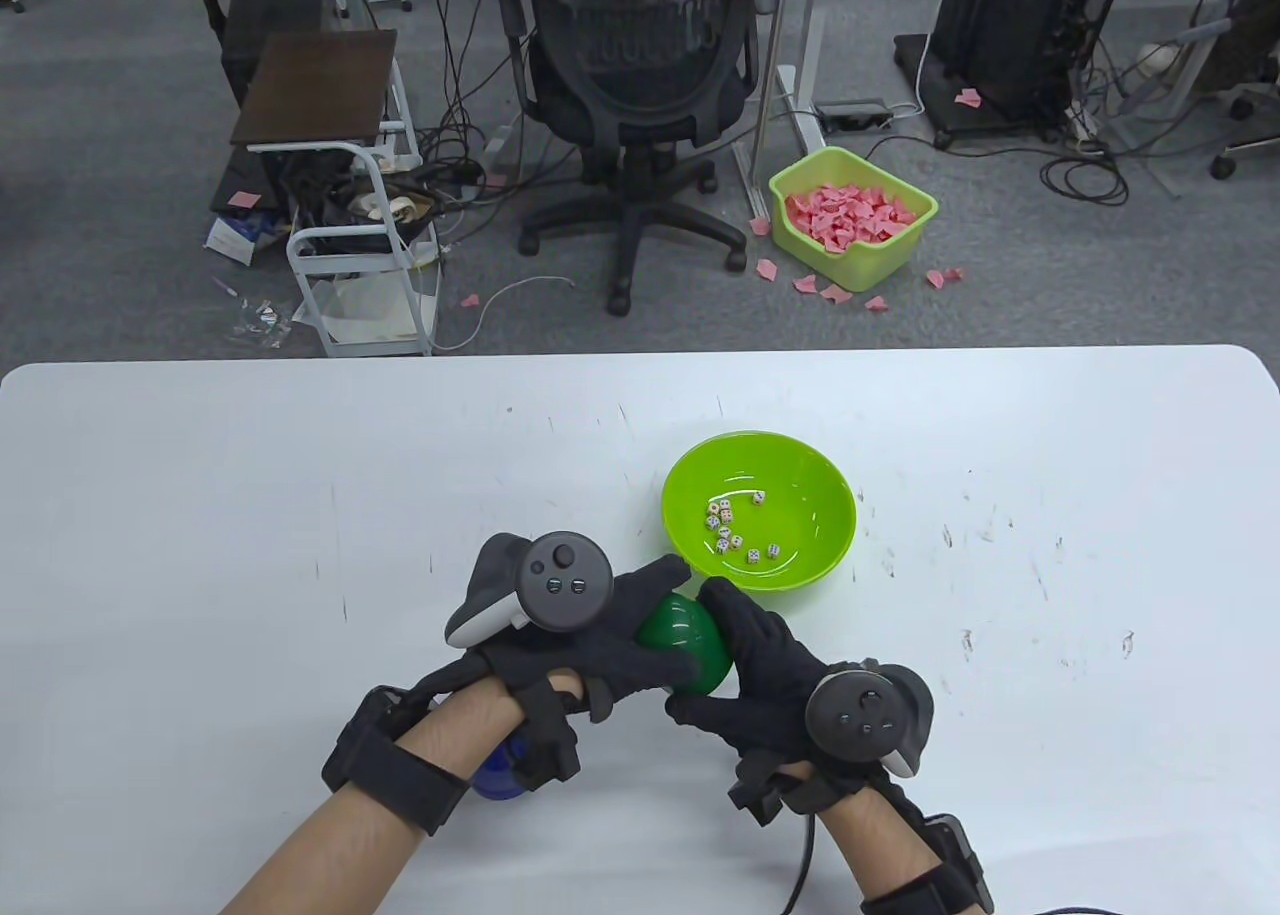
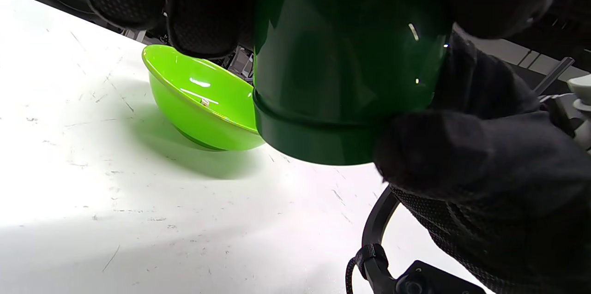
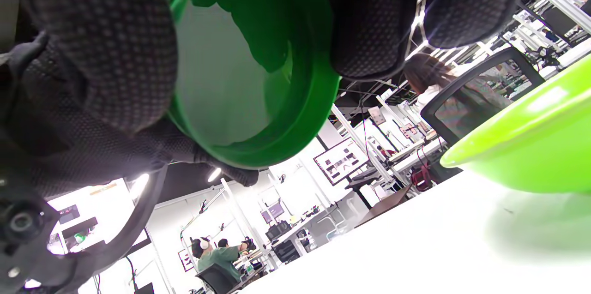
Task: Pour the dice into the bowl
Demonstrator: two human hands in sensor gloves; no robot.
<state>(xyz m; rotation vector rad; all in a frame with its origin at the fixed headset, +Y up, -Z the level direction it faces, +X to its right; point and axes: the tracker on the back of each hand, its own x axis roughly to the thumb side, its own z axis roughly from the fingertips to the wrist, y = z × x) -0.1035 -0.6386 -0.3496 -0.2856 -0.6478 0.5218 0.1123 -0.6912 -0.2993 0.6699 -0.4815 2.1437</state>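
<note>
— Item one, dark green cup (image 1: 690,645)?
— Both hands are gripping it: left hand (image 1: 600,645) wrapping the wall, right hand (image 1: 770,675) closing near the rim. Rigid, glossy, probably light and slippery.
— Dice (image 1: 735,532)?
— Lying in the lime bowl (image 1: 830,495), mid-counter, just beyond.

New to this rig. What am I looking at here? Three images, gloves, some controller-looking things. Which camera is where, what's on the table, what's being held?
No robot: these are a person's two hands in black sensor gloves, with a tracker strapped to the back of each.

The wide picture looks down at the white table. The other two come from cameras on the left and right wrists.

On the table stands a lime green bowl with small white dice in it. Something blue shows under the left wrist; I cannot tell what.

The left hand and right hand together hold a dark green cup beside the bowl. The right wrist view looks into its mouth, where no dice show.
</note>
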